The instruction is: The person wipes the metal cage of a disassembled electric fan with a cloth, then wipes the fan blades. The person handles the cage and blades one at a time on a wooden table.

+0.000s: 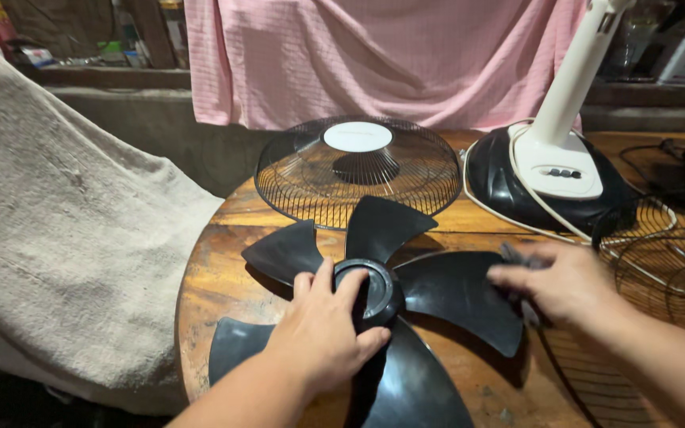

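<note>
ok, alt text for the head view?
Left hand grips the hub of a black fan blade on a round wooden table; right hand rests on one blade. Behind: a wire fan guard and fan base.

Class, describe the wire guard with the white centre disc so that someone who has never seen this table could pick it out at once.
Start at the round wooden table. Behind the black fan blade, which the left hand grips at its hub, a domed wire guard lies near the pink cloth. Unlike the other wire guard at the right edge, it carries a white centre disc.
</note>
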